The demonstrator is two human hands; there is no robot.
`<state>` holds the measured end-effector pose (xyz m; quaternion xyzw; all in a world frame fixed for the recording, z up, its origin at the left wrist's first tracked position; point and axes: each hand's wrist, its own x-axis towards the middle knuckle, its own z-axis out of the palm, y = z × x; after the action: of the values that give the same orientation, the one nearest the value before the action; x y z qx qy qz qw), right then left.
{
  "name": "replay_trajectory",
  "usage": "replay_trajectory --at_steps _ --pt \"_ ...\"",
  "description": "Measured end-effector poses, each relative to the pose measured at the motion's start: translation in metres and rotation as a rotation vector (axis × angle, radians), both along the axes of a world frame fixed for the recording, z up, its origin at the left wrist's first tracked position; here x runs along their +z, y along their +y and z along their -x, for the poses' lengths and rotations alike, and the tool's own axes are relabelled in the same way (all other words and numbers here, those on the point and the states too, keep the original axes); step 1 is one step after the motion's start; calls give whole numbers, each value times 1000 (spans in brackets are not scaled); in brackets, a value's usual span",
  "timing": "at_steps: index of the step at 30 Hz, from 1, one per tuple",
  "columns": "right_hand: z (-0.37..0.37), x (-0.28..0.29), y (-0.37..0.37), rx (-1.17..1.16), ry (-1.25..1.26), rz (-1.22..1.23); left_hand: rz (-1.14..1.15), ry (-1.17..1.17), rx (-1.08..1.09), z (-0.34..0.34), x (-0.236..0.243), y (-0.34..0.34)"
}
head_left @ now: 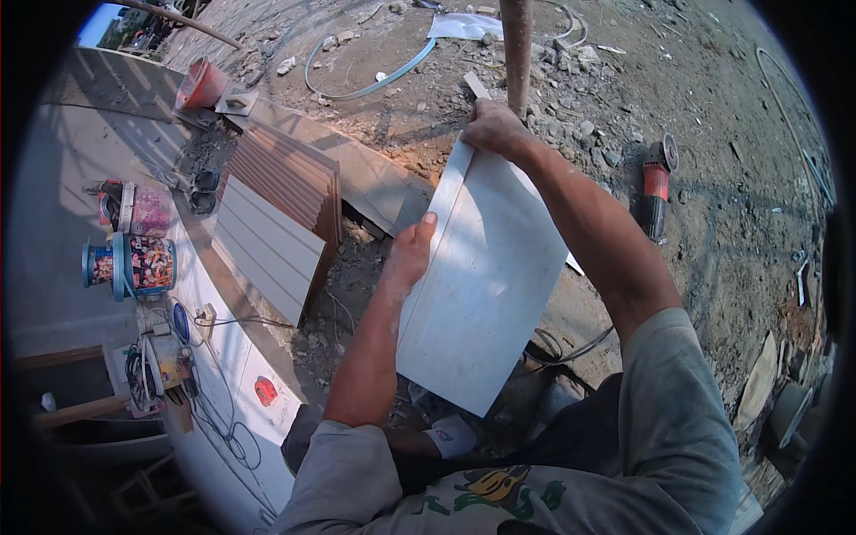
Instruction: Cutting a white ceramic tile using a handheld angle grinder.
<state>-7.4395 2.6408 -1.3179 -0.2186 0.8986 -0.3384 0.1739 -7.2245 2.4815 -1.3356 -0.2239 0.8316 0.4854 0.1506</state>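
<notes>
Two hands grip one white tile, held tilted over rubble ground. Left hand has fingers closed on its left edge; right hand is clamped over the top corner. Step looks like lifting or inspecting the tile; next move needs steady support. Colourful cans stand on the ledge left, stacked tiles lean nearby, red grinder right.

Both bare forearms are rising from the lower edge, elbows bent, short grey sleeves covering the upper arms. The left hand is curling its fingers closed along the left edge of a pale rectangular ceramic tile, thumb pointing upward. The right hand is reaching farther out, arm nearly straight, fingers clamping over the tile's top corner
</notes>
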Motion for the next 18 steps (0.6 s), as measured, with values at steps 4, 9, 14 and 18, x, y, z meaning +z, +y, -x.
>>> replay_trajectory --at_steps 4,9,14,18 --pt "-54 36 -34 -13 274 -33 -271 44 398 -50 -14 -12" --pt "-145 33 45 -187 597 107 -467 158 705 -73 -26 -19" --pt "-207 -23 85 -210 -414 246 -521 243 1006 -66 -57 -3" --pt "-184 -52 91 -214 -247 201 -307 148 1036 -60 -93 13"
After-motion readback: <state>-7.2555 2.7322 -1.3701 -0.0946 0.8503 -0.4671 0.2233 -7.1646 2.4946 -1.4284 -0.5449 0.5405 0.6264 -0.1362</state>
